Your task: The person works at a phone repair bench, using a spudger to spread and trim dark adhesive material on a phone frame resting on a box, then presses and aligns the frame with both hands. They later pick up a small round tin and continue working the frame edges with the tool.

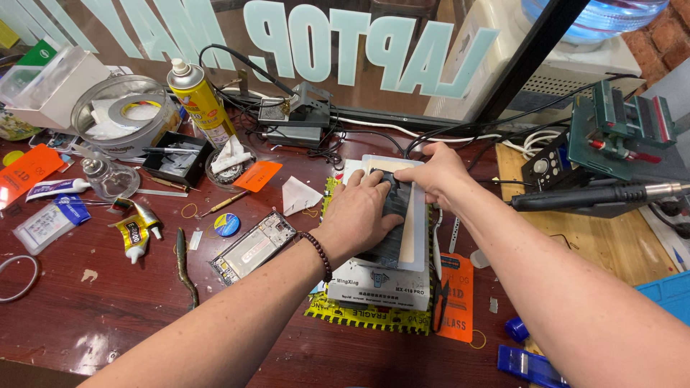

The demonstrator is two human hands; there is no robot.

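Left hand [359, 212] presses flat on a dark rectangular glass phone screen [392, 226] lying on the pale grey heating plate [417, 248]. Right hand [435, 172] pinches its far edge, probably peeling; next calls for slow, even lifting.

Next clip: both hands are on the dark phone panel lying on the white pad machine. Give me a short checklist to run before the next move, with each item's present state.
1. Left hand flat on the dark panel: ok.
2. Right hand gripping the panel's far end: ok.
3. Panel lying on the white pad machine, not overhanging: ok.
4. Machine resting level on the yellow tape sheet: ok.
5. Panel surface free of cracks: cannot tell, hands cover it.
6. Phone frame lying apart from the hands: ok.
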